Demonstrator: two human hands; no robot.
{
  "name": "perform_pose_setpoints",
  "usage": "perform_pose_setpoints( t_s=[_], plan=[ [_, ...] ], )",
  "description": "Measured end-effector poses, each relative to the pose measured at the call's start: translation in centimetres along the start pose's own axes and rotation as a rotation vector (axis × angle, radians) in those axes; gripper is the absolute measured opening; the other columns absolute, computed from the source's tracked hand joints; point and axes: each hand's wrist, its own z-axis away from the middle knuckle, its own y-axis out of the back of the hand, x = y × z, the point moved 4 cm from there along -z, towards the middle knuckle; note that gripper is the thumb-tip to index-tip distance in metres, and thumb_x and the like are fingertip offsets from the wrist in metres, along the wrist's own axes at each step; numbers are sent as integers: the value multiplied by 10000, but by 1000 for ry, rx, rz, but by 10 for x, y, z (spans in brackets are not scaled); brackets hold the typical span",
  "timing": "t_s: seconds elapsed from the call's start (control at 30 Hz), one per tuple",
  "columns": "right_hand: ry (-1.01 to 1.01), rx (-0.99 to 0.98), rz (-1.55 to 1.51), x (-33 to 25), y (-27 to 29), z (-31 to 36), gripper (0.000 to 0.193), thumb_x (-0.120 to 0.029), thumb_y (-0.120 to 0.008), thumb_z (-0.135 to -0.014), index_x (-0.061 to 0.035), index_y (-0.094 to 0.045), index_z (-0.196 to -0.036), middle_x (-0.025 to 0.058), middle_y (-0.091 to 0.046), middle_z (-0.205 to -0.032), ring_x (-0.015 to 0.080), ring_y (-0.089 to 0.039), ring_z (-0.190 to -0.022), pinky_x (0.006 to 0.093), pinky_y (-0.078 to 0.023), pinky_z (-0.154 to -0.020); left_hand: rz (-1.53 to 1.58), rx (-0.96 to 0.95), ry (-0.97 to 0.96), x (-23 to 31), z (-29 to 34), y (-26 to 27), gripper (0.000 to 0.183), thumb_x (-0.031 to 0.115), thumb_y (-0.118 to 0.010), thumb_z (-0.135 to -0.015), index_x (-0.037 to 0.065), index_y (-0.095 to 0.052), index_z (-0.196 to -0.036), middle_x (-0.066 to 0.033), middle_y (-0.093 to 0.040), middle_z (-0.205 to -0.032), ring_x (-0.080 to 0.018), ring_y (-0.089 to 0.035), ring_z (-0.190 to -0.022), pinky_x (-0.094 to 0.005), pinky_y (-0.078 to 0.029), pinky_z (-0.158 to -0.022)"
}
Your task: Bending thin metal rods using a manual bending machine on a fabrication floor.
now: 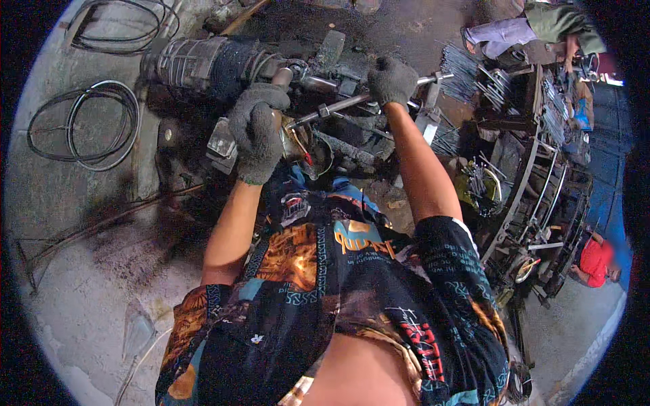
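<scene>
machine (pixel 203 64): dark cylindrical body lies across the top, long axis left-right, directly ahead of both hands | steel bar (pixel 338 105): runs from lower left up to the right, between the 2 gloves | right hand (pixel 391 81): gloved, fist wrapped on the bar's upper end | left hand (pixel 257 132): gloved, curled closed over the handle (pixel 283 76) by the machine
</scene>
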Motion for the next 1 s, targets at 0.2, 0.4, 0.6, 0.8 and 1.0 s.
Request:
perform_pose_setpoints(
  t_s=[0.2, 0.4, 0.6, 0.8, 1.0],
  plan=[
    [9, 61, -40, 1, 3, 6, 210, -282, -684, -704, -167, -756, -864, 106, -730, -844, 332, -691, -869, 456, -486, -762, 94, -51, 33, -5, 1, 0, 414, 377, -477, -1013, 13, -654, -925, -124, -676, -930, -265, -648, -922, -381, -488, -871],
    [3, 110, -39, 3, 5, 5, 196, -281, -692, -705, -157, -748, -846, 114, -722, -838, 351, -681, -855, 463, -485, -759, 94, -110, -77, -2, -4, 6, 346, 336, -503, -1007, 25, -645, -952, -127, -674, -949, -279, -648, -925, -389, -489, -873],
    [-27, -22, 26, 6, 7, 4, 244, -299, -658, -744, -170, -767, -921, 145, -728, -881, 382, -689, -858, 480, -527, -754, 103, -139, -78, -4, -4, 2, 274, 265, -514, -1000, 26, -638, -952, -138, -672, -953, -312, -647, -930, -412, -491, -886],
    [23, 38, -22, 5, 8, 5, 266, -311, -666, -742, -170, -778, -937, 151, -728, -864, 376, -695, -838, 477, -532, -757, 91, -159, -120, -9, -1, 4, 300, 280, -494, -1018, 20, -635, -971, -144, -673, -962, -323, -652, -963, -421, -496, -901],
    [-21, -2, -19, 9, 4, 5, 277, -319, -669, -745, -161, -779, -944, 144, -734, -906, 366, -694, -864, 463, -535, -771, 87, -168, -109, -6, -2, 5, 350, 330, -488, -1031, 16, -636, -990, -152, -674, -975, -328, -654, -976, -425, -496, -910]
  ],
)
